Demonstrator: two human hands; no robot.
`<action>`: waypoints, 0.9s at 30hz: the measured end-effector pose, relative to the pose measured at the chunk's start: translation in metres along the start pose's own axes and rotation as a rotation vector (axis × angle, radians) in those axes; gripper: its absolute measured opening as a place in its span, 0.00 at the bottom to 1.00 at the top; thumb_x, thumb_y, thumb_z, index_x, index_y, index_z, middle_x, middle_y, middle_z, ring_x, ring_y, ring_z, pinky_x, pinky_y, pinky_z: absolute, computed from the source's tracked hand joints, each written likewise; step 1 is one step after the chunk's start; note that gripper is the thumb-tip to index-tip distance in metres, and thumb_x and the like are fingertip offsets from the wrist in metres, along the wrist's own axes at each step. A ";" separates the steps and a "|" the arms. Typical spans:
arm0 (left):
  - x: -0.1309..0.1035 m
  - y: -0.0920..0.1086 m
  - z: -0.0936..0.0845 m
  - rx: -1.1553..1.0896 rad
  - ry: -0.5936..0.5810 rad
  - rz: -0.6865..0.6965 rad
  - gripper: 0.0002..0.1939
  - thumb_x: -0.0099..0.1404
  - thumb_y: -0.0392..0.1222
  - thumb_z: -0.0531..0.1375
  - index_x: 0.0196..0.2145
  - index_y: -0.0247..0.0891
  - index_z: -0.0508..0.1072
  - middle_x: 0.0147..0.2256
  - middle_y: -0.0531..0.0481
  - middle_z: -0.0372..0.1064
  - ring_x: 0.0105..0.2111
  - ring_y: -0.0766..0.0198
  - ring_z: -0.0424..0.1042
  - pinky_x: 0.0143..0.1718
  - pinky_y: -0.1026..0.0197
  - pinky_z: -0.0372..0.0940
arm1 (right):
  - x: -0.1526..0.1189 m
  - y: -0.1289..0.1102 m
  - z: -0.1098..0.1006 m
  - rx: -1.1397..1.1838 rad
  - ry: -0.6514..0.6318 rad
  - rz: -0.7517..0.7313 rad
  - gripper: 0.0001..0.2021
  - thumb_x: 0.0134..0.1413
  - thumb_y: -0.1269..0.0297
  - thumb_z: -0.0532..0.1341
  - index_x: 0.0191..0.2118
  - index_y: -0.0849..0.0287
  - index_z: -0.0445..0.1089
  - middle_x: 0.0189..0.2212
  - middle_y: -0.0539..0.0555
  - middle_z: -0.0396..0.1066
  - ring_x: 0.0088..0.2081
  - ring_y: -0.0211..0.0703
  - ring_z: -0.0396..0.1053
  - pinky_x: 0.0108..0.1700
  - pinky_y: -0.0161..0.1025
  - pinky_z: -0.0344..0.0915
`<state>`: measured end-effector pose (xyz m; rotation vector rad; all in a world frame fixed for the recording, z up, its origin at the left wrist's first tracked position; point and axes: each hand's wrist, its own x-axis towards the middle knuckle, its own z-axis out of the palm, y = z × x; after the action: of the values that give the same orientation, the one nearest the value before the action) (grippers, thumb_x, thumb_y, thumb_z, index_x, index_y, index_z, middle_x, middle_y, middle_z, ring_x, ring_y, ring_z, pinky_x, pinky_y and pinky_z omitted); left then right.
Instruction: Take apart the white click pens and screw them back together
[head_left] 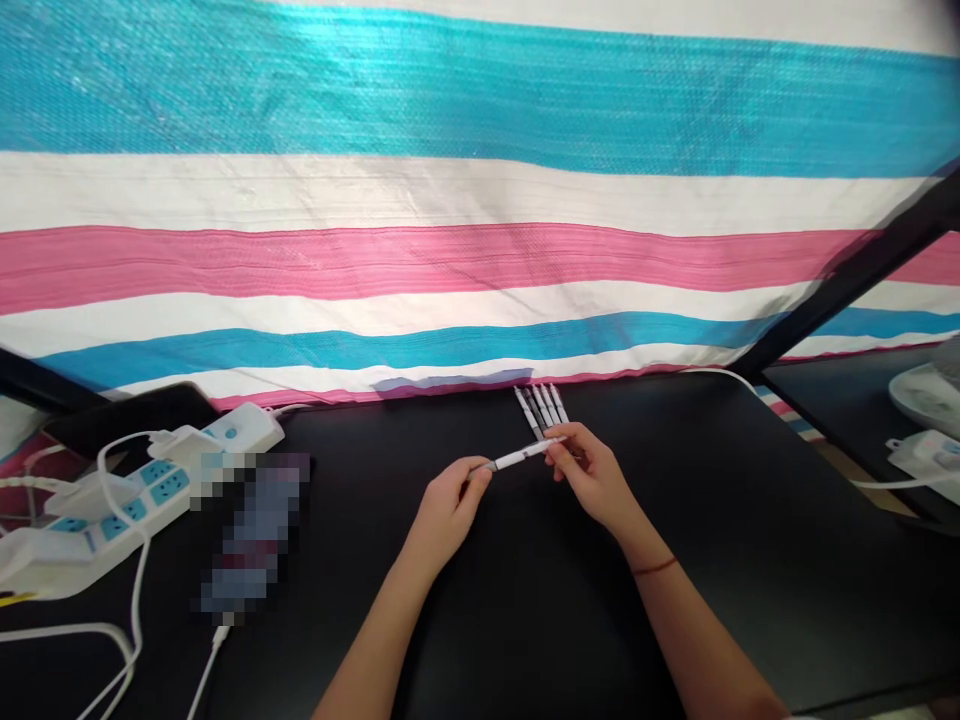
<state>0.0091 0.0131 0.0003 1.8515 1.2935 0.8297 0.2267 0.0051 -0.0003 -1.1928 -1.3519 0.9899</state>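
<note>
A white pen (519, 456) with a dark end is held nearly level between my two hands, above the black table (525, 620). The fingertips of my left hand (456, 500) pinch its dark left end. My right hand (589, 470) has its fingers closed round the right end, which they partly hide. Just beyond my right hand, several white pens (551, 403) lie side by side on the table, pointing away from me; their near ends are partly covered by my right hand.
At the left, a white power strip (262, 425) holds plugs and cables. A blurred phone-like device (259, 530) with a white cable (206, 665) lies beside it. A striped sheet (480, 260) hangs behind the table. White items (926, 455) stand at the far right.
</note>
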 end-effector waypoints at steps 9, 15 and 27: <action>0.003 -0.013 0.001 -0.285 0.171 -0.138 0.14 0.63 0.48 0.55 0.40 0.37 0.72 0.31 0.50 0.72 0.28 0.65 0.71 0.33 0.62 0.67 | 0.006 0.004 -0.003 0.072 0.157 0.131 0.14 0.56 0.51 0.57 0.38 0.58 0.65 0.27 0.51 0.69 0.22 0.36 0.64 0.19 0.32 0.60; 0.004 -0.010 -0.001 -0.269 0.206 -0.127 0.13 0.63 0.47 0.56 0.40 0.37 0.73 0.31 0.49 0.73 0.29 0.64 0.72 0.35 0.62 0.67 | 0.007 0.008 -0.007 -0.082 0.123 0.116 0.16 0.57 0.51 0.56 0.26 0.58 0.63 0.19 0.47 0.61 0.19 0.33 0.58 0.20 0.31 0.56; 0.002 -0.009 0.000 -0.271 0.199 -0.150 0.14 0.64 0.48 0.55 0.40 0.37 0.72 0.31 0.49 0.72 0.30 0.64 0.72 0.36 0.61 0.67 | 0.006 0.010 -0.009 -0.218 0.110 0.124 0.21 0.59 0.49 0.53 0.21 0.58 0.60 0.17 0.47 0.59 0.20 0.35 0.58 0.23 0.33 0.56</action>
<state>0.0052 0.0175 -0.0071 1.4714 1.3484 1.0706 0.2373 0.0127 -0.0077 -1.4883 -1.3358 0.8647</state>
